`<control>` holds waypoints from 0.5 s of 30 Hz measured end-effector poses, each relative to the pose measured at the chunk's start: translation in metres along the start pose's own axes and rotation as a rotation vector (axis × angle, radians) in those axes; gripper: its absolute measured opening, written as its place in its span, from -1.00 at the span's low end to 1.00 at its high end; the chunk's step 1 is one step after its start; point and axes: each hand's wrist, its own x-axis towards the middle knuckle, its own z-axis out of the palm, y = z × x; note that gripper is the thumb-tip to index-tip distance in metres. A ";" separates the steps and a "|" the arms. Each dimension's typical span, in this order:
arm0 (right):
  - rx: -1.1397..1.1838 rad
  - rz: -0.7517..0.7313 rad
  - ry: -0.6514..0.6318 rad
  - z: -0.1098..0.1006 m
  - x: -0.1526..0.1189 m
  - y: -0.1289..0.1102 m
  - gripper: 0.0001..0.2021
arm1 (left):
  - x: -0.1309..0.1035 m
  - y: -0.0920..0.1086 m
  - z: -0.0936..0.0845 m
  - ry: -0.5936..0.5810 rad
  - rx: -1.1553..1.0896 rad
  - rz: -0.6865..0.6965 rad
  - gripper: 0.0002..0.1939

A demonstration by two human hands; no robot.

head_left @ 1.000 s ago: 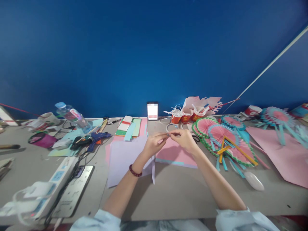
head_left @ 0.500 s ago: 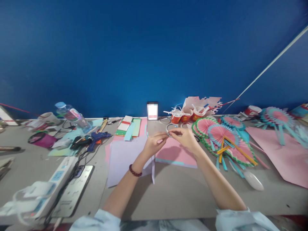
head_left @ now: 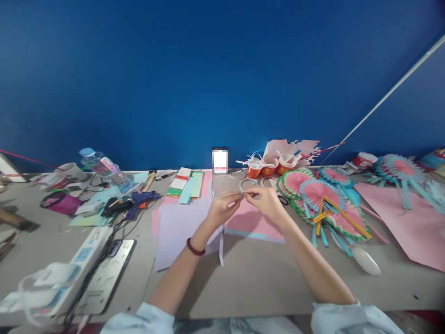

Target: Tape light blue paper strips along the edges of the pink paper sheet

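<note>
My left hand (head_left: 224, 207) and my right hand (head_left: 266, 202) meet fingertip to fingertip above the sheets of paper. Both are pinched closed on something tiny and greyish, too small to name. Just behind the fingertips lies a pale ring (head_left: 251, 180), perhaps a roll of tape. Below my left hand is a lilac paper sheet (head_left: 181, 232) with a narrow folded strip at its right edge. Under my right hand lies a pink paper sheet (head_left: 253, 222). A beaded bracelet (head_left: 195, 247) circles my left wrist.
Pleated watermelon-coloured paper fans (head_left: 323, 197) lie right, near a white spoon-shaped piece (head_left: 366, 261). Red paper cups (head_left: 269, 165) stand at the back. Left are a blue glue gun (head_left: 141, 199), bottle (head_left: 107, 167), power strip (head_left: 79, 266) and phone (head_left: 107, 276).
My two hands stay together, with only a slight shift of the right fingers. At the far left edge, a blurred brown shape has come further into view.
</note>
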 end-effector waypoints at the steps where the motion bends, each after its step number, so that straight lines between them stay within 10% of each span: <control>1: -0.013 -0.015 0.006 0.000 0.000 0.000 -0.85 | 0.000 0.000 0.001 0.003 0.007 0.008 -0.84; 15: 0.087 0.070 0.021 0.001 0.003 0.006 -0.89 | 0.000 0.003 0.000 -0.007 -0.057 -0.075 -0.84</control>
